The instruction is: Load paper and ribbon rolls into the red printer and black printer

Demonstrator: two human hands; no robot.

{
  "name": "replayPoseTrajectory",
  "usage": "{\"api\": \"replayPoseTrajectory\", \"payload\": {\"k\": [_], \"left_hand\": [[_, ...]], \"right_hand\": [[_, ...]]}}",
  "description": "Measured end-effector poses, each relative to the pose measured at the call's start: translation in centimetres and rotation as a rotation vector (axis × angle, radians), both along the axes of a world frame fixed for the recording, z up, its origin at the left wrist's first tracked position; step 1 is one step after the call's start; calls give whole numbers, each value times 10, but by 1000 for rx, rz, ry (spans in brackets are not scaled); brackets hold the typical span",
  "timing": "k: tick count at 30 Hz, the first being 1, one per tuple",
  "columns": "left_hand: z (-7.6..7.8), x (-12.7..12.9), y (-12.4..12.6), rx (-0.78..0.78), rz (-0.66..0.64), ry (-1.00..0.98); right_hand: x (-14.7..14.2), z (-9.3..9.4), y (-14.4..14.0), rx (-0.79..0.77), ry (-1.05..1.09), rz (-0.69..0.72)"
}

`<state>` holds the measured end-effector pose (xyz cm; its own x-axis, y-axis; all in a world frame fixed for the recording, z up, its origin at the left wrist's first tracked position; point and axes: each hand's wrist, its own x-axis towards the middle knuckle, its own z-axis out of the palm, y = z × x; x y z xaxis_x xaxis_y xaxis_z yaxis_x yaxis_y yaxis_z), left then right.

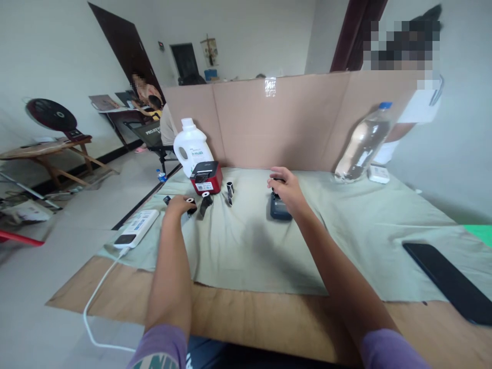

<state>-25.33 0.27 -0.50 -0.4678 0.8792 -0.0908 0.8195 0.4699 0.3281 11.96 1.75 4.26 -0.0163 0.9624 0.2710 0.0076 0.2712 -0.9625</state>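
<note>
My left hand (177, 205) is closed around a small black and white label roll (191, 203) on the green cloth (346, 241). Right of it lie two more small black rolls (206, 201) (229, 189). A red and black label printer (206, 177) stands just behind them. My right hand (285, 190) rests on top of a dark blue-grey device (279, 210) in the middle of the cloth, fingers curled over its far end.
A white jug (191, 146) stands behind the printer, a clear water bottle (364, 144) and a small white box (378, 174) at the back right. A white power bank (137, 228) with a cable lies left, a black phone (449, 282) right. A cardboard wall (292, 120) backs the table. People are nearby.
</note>
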Motion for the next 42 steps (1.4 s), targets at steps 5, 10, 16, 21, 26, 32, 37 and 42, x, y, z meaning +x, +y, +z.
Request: {"api": "replayPoseTrajectory", "payload": {"k": [5, 10, 16, 21, 26, 32, 37, 42], "left_hand": [[19, -1, 2, 154, 135, 67], [29, 26, 5, 232, 104, 59], [8, 63, 14, 137, 16, 134], [22, 67, 13, 325, -149, -267], [54, 117, 0, 479, -383, -841], [47, 185, -3, 467, -455, -983], [11, 222, 5, 323, -386, -1063], [-30, 256, 9, 325, -517, -1061]], "right_hand": [[6, 1, 3, -14, -35, -37], [7, 5, 0, -7, -33, -39], [5, 1, 1, -5, -41, -24], [7, -1, 4, 1, -56, 22], [6, 5, -5, 22, -271, 258], [12, -8, 8, 111, -317, 396], [39, -28, 44, 144, -433, 225], [63, -49, 75, 115, -705, -16]]}}
